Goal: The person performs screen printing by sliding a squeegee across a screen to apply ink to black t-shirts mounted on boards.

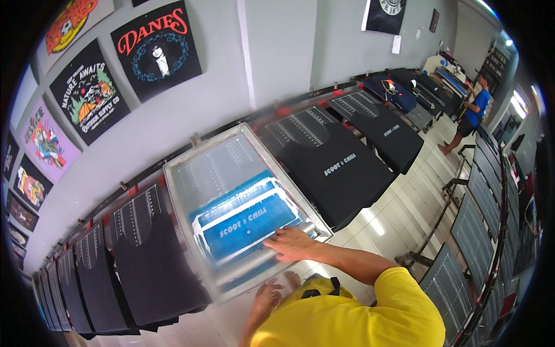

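A screen-printing frame (175, 185) with a blue stencil (231, 228) lies over one of the boards in front of me. White ink rims the stencil, and pale lettering shows in its middle. Across the stencil's near end runs a grey squeegee (243, 261), slightly blurred. My right hand (289, 244) is closed over the squeegee toward its right part, fingers pointing left. Just off the frame's near edge, my left hand (269, 294) hangs with its fingers loosely bent and apart, holding nothing that I can see.
Black shirts (332, 168) with pale chest lettering lie on boards to the right. Plain black shirts (153, 272) cover boards to the left. Bare grey boards (448, 283) line another rail at right. A person in blue (477, 107) stands far off. Printed samples (156, 52) hang on the wall.
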`<state>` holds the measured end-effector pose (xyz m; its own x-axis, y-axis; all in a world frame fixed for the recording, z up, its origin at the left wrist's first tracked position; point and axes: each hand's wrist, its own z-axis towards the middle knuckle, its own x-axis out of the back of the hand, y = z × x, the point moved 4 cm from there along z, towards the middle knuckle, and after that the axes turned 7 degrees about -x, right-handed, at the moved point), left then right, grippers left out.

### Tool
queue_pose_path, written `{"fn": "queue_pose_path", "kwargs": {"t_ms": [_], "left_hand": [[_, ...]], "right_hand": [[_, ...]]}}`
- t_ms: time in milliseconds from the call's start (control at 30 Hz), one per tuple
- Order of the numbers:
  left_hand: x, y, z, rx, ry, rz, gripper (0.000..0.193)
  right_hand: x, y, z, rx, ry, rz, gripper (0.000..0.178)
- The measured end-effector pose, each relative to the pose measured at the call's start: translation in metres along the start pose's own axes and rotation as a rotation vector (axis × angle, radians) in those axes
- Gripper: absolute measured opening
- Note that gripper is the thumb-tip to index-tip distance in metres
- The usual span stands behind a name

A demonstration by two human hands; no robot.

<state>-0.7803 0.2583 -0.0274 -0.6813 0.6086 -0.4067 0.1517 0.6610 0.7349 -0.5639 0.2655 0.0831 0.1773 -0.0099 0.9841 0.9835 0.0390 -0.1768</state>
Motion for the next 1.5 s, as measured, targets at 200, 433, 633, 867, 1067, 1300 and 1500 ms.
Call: {"fn": "queue_pose_path", "kwargs": {"t_ms": [200,433,633,867,1067,1300,1500], "left_hand": [[0.006,-0.008,0.011,-0.078,-0.272,-0.101,0.046],[0.031,-0.037,0.035,-0.334,-0.289,0.362,0.047],[-0.007,-0.029,0.032,-0.183,-0.064,0.180,0.045],[-0.023,-0.003,0.016,-0.276,0.105,0.444,0.056],[-0.026,0.000,0.012,-0.336,0.240,0.458,0.057],[-0.024,0.001,0.012,-0.346,0.227,0.378,0.057],[-0.006,-0.035,0.033,-0.402,0.139,0.225,0.056]], "right_hand": [[0.001,-0.001,0.005,-0.019,-0.033,0.006,0.041],[-0.005,-0.008,0.004,0.023,-0.031,-0.041,0.036],[-0.010,-0.007,-0.011,0.034,0.023,-0.055,0.031],[0.009,0.017,0.033,0.034,0.244,-0.031,0.038],[0.011,0.041,0.104,-0.001,0.273,-0.037,0.038],[-0.002,0.062,0.169,-0.001,0.290,-0.056,0.033],[-0.003,0.062,0.176,0.036,0.200,-0.059,0.033]]}}
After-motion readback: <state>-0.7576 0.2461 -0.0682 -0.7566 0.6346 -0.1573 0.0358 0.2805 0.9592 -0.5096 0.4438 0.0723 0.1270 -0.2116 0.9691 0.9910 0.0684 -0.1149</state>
